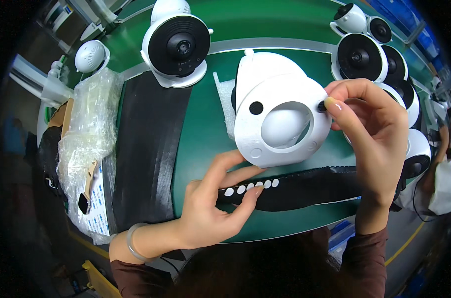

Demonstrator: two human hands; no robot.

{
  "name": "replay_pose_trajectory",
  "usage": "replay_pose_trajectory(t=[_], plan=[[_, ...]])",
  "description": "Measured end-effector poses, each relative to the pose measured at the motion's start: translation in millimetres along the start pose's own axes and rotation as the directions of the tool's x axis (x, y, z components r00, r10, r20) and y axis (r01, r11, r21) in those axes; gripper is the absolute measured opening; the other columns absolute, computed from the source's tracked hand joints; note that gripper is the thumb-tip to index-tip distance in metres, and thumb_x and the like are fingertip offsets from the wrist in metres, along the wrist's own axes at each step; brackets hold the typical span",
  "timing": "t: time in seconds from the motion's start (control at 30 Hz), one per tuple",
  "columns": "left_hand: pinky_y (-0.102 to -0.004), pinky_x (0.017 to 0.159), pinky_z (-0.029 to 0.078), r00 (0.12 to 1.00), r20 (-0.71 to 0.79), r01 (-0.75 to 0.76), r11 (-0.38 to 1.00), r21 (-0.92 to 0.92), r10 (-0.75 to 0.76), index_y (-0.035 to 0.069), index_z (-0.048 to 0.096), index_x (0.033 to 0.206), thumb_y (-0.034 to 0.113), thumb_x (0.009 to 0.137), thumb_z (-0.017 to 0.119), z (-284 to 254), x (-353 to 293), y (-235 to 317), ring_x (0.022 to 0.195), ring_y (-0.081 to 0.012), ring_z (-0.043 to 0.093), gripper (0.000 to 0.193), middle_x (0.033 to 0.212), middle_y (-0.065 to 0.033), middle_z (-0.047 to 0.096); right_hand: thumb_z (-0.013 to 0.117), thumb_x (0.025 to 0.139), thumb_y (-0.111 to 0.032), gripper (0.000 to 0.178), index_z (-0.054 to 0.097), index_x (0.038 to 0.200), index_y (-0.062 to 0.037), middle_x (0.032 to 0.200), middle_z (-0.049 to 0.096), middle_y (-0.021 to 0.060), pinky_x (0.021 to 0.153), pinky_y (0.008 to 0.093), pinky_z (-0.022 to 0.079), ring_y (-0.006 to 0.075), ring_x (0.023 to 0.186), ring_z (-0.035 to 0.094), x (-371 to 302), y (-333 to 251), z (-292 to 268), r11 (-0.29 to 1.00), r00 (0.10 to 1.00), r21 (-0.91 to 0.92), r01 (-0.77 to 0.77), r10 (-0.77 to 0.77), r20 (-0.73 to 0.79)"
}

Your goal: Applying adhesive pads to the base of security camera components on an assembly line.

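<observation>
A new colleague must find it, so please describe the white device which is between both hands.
On the green table, look between the left hand and the right hand. There a white device turns a large oval opening toward the viewer. Unlike the upright device at upper left and the cluster at right, showing broad black fronts, it presents two small black discs on white.

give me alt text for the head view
A person's right hand holds a black dot at the rim of a white device's base. Their left hand touches a black strip bearing white dots; similar devices sit on the green table.
</observation>
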State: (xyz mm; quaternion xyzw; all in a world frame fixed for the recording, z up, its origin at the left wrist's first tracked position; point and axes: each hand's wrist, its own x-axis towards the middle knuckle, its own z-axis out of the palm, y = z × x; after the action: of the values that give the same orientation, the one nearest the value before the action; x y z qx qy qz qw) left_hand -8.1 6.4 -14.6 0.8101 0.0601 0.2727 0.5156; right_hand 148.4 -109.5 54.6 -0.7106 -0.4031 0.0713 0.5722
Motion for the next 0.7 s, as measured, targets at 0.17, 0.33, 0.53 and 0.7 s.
replay_pose_trajectory(t=[0.17, 0.33, 0.53, 0.7], plan=[[-0.0236, 0.064, 0.047, 1.000, 0.000, -0.003, 1.000, 0.014, 0.003, -0.002, 0.042, 0.106, -0.002, 0.070, 0.060, -1.3, 0.3, 0.5, 0.080, -0.0232, 0.063, 0.040, 0.090, -0.0135, 0.063, 0.058, 0.076, 0.000, 0.006, 0.056, 0.080, 0.0040, 0.085, 0.058, 0.0081, 0.061, 0.0154, 0.042, 0.0064, 0.067, 0.052, 0.6, 2.1, 1.8, 0.999, 0.999, 0.024, -0.032, 0.032, -0.007], [-0.0241, 0.064, 0.047, 1.000, -0.004, 0.008, 1.000, 0.006, -0.008, -0.003, 0.043, 0.106, -0.003, 0.070, 0.060, -1.4, -0.6, 0.2, 0.081, -0.0234, 0.063, 0.040, 0.090, -0.0127, 0.063, 0.058, 0.076, 0.001, 0.007, 0.056, 0.081, 0.0048, 0.086, 0.057, 0.0085, 0.062, 0.0149, 0.041, 0.0056, 0.067, 0.051, -0.8, 2.5, 4.0, 1.000, 1.000, -0.005, -0.006, 0.006, -0.019], [-0.0247, 0.064, 0.048, 1.000, -0.004, -0.011, 1.000, -0.003, 0.011, -0.004, 0.044, 0.106, -0.004, 0.070, 0.060, -3.2, 0.1, 0.7, 0.084, -0.0235, 0.063, 0.039, 0.095, -0.0120, 0.060, 0.058, 0.076, 0.001, 0.006, 0.054, 0.079, 0.0041, 0.085, 0.056, 0.0087, 0.062, 0.0145, 0.041, 0.0057, 0.068, 0.052, -1.3, 3.5, 6.3, 0.998, 0.999, -0.050, 0.026, -0.028, -0.033], [-0.0265, 0.083, 0.039, 0.991, 0.131, 0.029, 0.999, 0.025, -0.032, -0.005, 0.034, 0.109, -0.007, 0.074, 0.056, -5.3, 4.1, 8.0, 0.094, -0.0212, 0.058, 0.041, 0.095, -0.0196, 0.061, 0.060, 0.074, 0.001, 0.024, 0.044, 0.092, 0.0008, 0.082, 0.059, 0.0092, 0.054, 0.0146, 0.048, 0.0093, 0.067, 0.059, 6.4, 9.2, -3.8, 0.999, 0.999, 0.019, 0.034, -0.034, -0.010]])
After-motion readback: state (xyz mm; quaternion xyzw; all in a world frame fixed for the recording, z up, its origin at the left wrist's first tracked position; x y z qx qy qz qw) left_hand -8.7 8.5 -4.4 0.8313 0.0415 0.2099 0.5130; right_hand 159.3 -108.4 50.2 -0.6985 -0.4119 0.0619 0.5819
